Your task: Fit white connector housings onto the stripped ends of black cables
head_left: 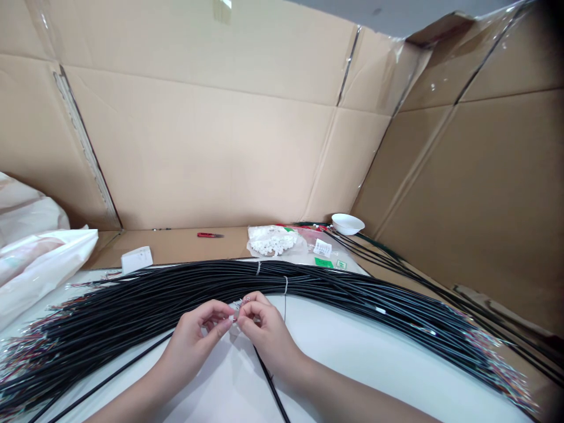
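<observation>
My left hand (pixel 198 332) pinches a small white connector housing (pixel 231 318) between thumb and forefinger. Close against it, my right hand (pixel 268 335) grips thin coloured wires (pixel 245 300) at the end of a black cable (pixel 274 390), which runs down below that hand. Whether a wire sits inside the housing is too small to tell. Just beyond both hands lies a thick bundle of black cables (pixel 145 294), curved across the white table (pixel 343 364), with stripped coloured wire ends at both sides.
Behind the bundle lie a clear bag of white connector housings (pixel 274 242), red-handled cutters (pixel 210 235) and a white label (pixel 136 259). A white bowl (pixel 348 224) stands back right beside more black cables (pixel 396 267). White plastic bags (pixel 42 252) lie left. Cardboard walls (pixel 211 147) enclose the table.
</observation>
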Tool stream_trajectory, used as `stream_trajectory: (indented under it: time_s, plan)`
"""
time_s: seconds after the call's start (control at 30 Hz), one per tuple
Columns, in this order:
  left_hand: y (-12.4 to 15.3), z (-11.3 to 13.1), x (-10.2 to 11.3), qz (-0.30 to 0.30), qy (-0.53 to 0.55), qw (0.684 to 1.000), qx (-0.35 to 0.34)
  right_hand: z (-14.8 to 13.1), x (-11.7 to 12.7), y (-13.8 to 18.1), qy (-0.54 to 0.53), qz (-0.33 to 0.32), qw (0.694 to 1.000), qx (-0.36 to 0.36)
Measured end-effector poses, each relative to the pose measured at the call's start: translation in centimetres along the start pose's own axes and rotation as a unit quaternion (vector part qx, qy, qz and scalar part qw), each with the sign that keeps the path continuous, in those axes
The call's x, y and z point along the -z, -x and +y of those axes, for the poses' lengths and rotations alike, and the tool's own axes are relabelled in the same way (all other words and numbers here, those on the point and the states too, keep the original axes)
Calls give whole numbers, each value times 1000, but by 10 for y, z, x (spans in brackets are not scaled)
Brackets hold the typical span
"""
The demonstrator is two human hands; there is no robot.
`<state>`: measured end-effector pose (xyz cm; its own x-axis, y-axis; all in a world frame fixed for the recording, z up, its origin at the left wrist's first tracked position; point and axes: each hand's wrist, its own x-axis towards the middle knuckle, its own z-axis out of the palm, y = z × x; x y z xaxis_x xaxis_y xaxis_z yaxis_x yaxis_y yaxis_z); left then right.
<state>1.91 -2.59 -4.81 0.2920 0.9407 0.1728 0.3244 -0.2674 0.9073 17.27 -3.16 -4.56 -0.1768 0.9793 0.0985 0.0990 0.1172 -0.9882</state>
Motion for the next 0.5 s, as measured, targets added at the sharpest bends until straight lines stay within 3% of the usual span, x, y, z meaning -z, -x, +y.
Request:
stream_trajectory:
  time_s: [0.5]
  plan:
    - [3, 0, 0, -4, -5, 1000, 15, 1, 1, 1, 8, -28, 1000, 10]
